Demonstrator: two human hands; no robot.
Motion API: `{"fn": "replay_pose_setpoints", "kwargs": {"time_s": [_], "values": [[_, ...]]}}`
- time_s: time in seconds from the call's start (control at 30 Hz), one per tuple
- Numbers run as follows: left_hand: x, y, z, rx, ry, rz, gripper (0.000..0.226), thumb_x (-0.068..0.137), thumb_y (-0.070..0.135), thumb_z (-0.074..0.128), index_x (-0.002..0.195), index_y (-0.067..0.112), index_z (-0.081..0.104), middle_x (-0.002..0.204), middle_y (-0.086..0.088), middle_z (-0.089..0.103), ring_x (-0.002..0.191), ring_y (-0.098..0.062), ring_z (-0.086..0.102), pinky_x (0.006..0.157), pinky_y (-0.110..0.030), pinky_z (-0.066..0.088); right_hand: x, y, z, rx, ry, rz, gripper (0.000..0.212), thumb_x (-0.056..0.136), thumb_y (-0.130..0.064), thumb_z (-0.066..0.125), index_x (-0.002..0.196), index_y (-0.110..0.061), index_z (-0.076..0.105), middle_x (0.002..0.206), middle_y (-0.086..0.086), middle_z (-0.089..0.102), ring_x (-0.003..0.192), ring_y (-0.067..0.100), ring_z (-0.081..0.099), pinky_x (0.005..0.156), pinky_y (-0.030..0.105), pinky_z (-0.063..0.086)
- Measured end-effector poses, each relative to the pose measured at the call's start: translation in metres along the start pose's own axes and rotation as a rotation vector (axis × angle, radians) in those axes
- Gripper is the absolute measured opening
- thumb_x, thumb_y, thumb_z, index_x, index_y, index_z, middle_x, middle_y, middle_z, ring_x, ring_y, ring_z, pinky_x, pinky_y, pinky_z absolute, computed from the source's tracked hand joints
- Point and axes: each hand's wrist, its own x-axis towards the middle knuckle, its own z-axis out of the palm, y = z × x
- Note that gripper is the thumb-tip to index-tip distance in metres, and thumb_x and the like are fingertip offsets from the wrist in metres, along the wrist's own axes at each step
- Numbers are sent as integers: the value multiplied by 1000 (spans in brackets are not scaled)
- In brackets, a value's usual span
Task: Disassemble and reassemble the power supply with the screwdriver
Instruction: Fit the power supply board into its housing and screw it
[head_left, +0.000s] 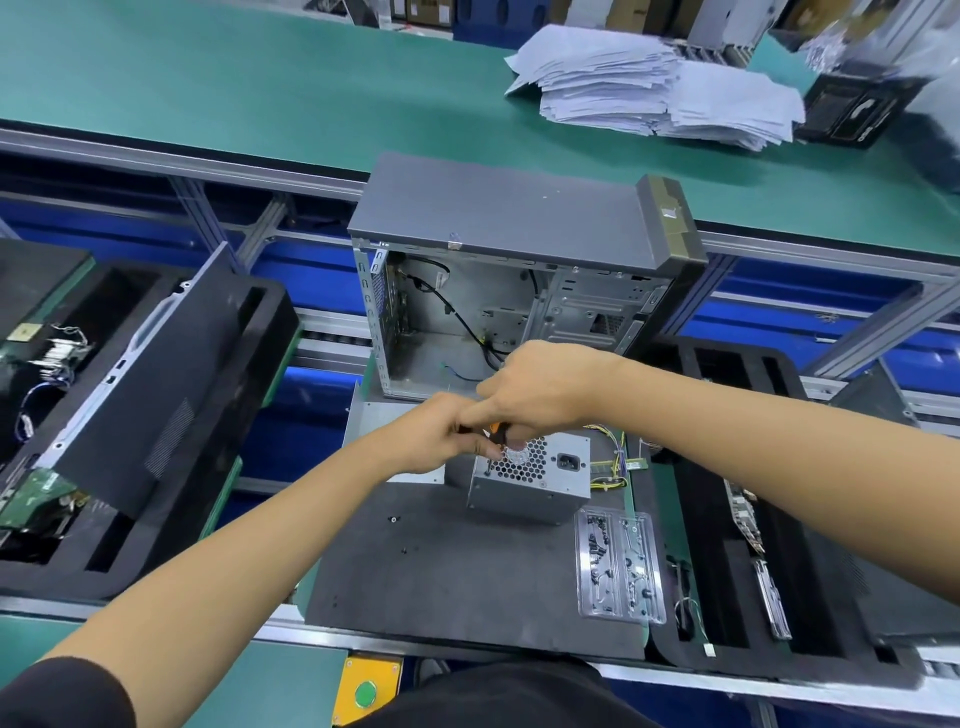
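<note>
Here both hands (441, 431) (540, 387) grip the orange-handled screwdriver (500, 434) — over the boxy, honeycomb-grilled metal power supply (530, 480).

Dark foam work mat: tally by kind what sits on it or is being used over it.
Grey metal power supply box: 1
Orange-and-black-handled screwdriver: 1
Clear plastic screw tray: 1
Loose small dark screws: 3 visible
Hands: 2, left hand, right hand
Total: 8

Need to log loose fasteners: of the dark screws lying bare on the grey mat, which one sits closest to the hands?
The lone screw up left on the grey mat, nearest the left hand. The other two lie lower, side by side.
</note>
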Motion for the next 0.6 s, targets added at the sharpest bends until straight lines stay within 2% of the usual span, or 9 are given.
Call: {"fn": "replay_pose_setpoints", "kwargs": {"time_s": [0.1, 0.17, 0.2, 0.27, 0.37, 0.43, 0.5, 0.57, 0.6], "values": [[2, -2, 2, -84, 70, -98, 24, 72, 32, 91, 84, 30, 71, 80, 6, 75, 75, -3, 66, 69, -31, 52, 2, 1, 1, -44, -37, 32, 20, 94, -42, 52, 107, -27, 51, 79, -4, 62, 60, 26, 50, 60, 35, 49], [3, -4, 7, -75, 171, -100, 44, 57, 43, 96, 83, 19, 70, 77, -5, 74, 72, -11, 66, 71, -40, 56, 1, 0, 3, -96, -40, 73, 27, 96, -47, 42, 101, -24, 55, 76, 2, 66, 59, 28, 53, 66, 38, 53], [4, -5, 9, -77, 194, -83, 45, 56, 46, 96, 82, 19, 71, 76, -6, 73, 71, -12, 65, 70, -40, 55, 0, -1, 3, -115, -36, 85, 31, 96, -49, 39, 100, -23, 57, 72, 4, 66, 58, 28, 52, 66, 38, 54], [4, -5, 12, -119, 151, -38, 31, 65, 41, 93, 86, 29, 74, 78, 1, 75, 71, -7, 66, 65, -31, 51, -2, -2, 5, -120, -17, 91, 35, 93, -53, 39, 108, -25, 54, 69, 2, 61, 54, 27, 48, 60, 35, 50], [4, -3, 7, -64, 43, -35, 19, 83, 26, 82, 93, 40, 73, 88, 16, 76, 79, 1, 65, 68, -25, 44, -5, -3, 5, -50, 0, 35, 30, 89, -46, 47, 115, -31, 43, 82, -5, 51, 49, 24, 37, 44, 28, 26], [5, -4, 5, -22, 30, -74, 29, 87, 17, 76, 83, 46, 73, 87, 23, 74, 81, 9, 64, 71, -16, 44, -5, -2, 5, -50, -44, -33, 20, 93, -36, 49, 112, -31, 44, 101, -5, 56, 53, 26, 42, 46, 29, 30], [7, -4, 5, -53, 3, -98, 30, 86, 16, 76, 80, 45, 72, 87, 21, 75, 84, 9, 67, 74, -9, 46, -4, -2, 5, -41, -83, -30, 16, 96, -33, 48, 112, -31, 48, 113, -8, 59, 61, 25, 47, 52, 32, 37], [8, -2, 7, -83, 12, -97, 27, 77, 22, 86, 76, 44, 71, 80, 21, 74, 77, 9, 66, 68, -7, 45, -1, -2, 3, -2, -88, 26, 16, 96, -32, 45, 111, -30, 51, 106, -7, 64, 66, 25, 51, 54, 32, 37], [10, -2, 9, -79, 57, -101, 29, 69, 27, 92, 72, 44, 69, 74, 21, 72, 70, 7, 64, 64, -10, 45, 2, -3, 2, 21, -91, 61, 16, 96, -33, 45, 110, -29, 52, 98, -4, 65, 67, 26, 54, 54, 32, 36]]}}
